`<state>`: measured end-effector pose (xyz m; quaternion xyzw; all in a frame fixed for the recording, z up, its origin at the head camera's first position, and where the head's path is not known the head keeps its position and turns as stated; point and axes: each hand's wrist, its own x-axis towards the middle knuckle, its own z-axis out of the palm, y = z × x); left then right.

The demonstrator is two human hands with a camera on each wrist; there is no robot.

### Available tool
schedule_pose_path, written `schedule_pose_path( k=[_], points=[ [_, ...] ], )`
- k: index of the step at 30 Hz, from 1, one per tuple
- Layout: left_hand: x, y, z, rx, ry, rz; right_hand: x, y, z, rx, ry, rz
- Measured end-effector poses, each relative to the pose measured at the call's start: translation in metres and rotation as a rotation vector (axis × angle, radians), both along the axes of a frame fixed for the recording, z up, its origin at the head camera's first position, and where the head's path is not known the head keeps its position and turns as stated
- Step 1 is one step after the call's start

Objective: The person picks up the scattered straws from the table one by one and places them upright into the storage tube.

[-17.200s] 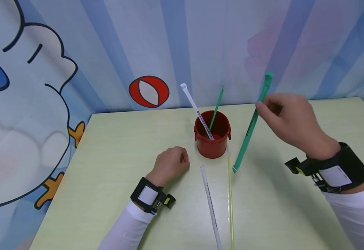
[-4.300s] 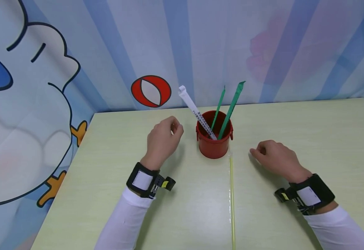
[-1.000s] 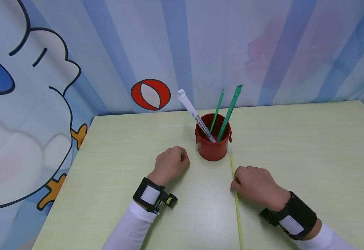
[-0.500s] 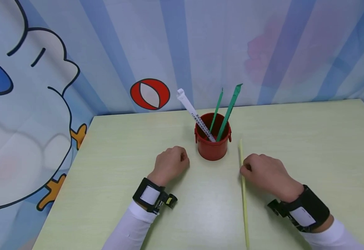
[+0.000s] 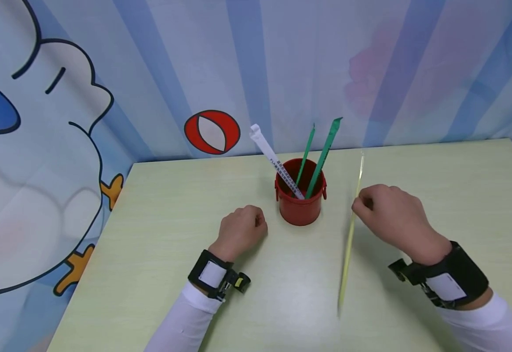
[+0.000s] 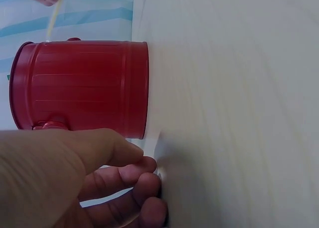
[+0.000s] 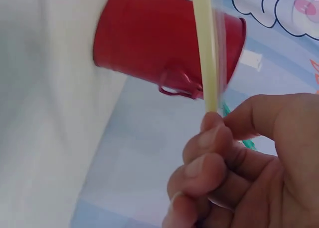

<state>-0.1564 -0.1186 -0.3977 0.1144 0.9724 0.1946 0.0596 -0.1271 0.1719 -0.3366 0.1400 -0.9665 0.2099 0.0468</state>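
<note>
My right hand (image 5: 394, 220) pinches a pale yellow drinking straw (image 5: 347, 252) in a clear wrapper, right of the red bucket (image 5: 300, 210). The straw is tilted, its upper end toward the back edge of the table. In the right wrist view the straw (image 7: 207, 48) passes in front of the bucket from between thumb and fingertips. A white paper-wrapped straw (image 5: 273, 159), a thin green straw (image 5: 306, 151) and a thicker green-wrapped straw (image 5: 326, 151) lean inside the bucket. My left hand (image 5: 240, 232) rests on the table at the bucket's front left, loosely curled around nothing.
The light wooden table (image 5: 172, 195) ends at the back against a blue striped cloth (image 5: 291, 73) with cartoon prints. Small red handles stick out from the bucket's sides. Both wrists wear black camera straps.
The thick green straw went from my right hand into the bucket; a white straw left the tabletop. My right hand has since taken the yellow straw and lifted it, moving right and away.
</note>
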Motion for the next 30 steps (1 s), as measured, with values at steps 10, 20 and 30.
schedule_pose_path(
  k=[10, 20, 30],
  points=[
    [0.000, 0.001, 0.000, -0.001, -0.015, 0.000, -0.006, 0.008, 0.023, -0.017, 0.138, -0.041],
    [0.001, 0.000, 0.000, 0.003, 0.004, -0.008, -0.011, 0.008, 0.046, -0.023, 0.253, -0.074],
    [0.001, 0.000, 0.001, -0.002, 0.007, -0.005, -0.015, 0.005, 0.067, -0.047, 0.385, -0.070]
  ],
)
